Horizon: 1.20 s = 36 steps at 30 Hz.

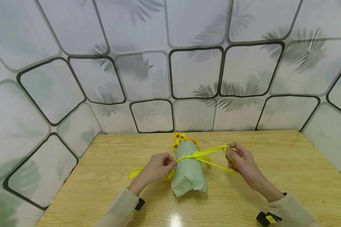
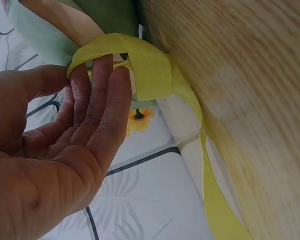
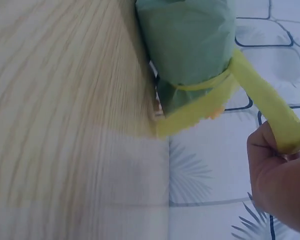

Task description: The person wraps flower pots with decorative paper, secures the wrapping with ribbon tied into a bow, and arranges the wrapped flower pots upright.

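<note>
A bouquet wrapped in pale green paper (image 1: 188, 170) lies on the table, its yellow and orange flowers (image 1: 179, 136) pointing away from me. Yellow ribbon (image 1: 187, 156) runs around the middle of the wrap and crosses on top. At the bouquet's left side, my left hand (image 1: 158, 167) pinches the ribbon between thumb and fingers; in the left wrist view a ribbon loop (image 2: 152, 72) passes over those fingers. My right hand (image 1: 244, 162), off to the right, grips a stretch of ribbon (image 3: 270, 102) drawn out from the wrap. The ribbon's underside crossing is hidden.
The wooden table (image 1: 102, 189) extends on both sides of the bouquet. A loose ribbon tail (image 1: 134, 173) lies left of it, beside the left wrist. Behind the table stands a patterned wall covering (image 1: 197, 72). Dark straps with devices (image 1: 268, 218) sit at the wrists.
</note>
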Tool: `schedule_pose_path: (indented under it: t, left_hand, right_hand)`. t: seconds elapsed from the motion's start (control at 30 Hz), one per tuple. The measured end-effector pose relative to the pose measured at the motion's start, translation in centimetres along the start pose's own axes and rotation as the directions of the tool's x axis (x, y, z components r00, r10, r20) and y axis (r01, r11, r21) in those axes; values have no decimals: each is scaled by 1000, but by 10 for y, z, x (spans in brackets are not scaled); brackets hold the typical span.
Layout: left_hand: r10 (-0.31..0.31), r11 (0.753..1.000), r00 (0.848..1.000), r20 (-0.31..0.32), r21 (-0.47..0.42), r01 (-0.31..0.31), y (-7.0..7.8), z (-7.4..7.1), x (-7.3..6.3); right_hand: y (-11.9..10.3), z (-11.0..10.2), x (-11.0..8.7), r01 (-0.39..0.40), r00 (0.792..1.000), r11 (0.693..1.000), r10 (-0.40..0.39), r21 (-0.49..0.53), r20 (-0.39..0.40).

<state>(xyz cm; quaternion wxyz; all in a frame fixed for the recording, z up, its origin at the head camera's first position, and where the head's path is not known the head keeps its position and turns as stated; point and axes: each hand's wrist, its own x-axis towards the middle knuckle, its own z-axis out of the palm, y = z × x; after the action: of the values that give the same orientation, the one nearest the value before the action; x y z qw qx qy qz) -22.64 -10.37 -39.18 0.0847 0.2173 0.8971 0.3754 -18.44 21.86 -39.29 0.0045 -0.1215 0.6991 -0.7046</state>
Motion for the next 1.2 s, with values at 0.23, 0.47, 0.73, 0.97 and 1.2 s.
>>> schedule_pose_path:
  t: [0.23,0.47,0.73,0.97,1.2]
  left_hand:
    - [2,1000,1000,-2,-5,-2,2,-2,0]
    - [2,1000,1000,-2,3,-2,1,-1,1]
    - [8,1000,1000,-13,21,-8,1,-1,2]
    - [3,1000,1000,-12,22,-3,2,-1,2]
    - [-9,1000,1000,-2,12,9,1,-1,0]
  right_hand:
    - [2,0,2,-2,998,909,26,-416,51]
    - [1,7,3,-47,993,795,101,-605,55]
    - [3,6,0,-32,996,853,74,-521,58]
    - [0,-1,-5,-99,990,852,137,-514,35]
    - [2,-11,-13,-97,991,872,128,-479,31]
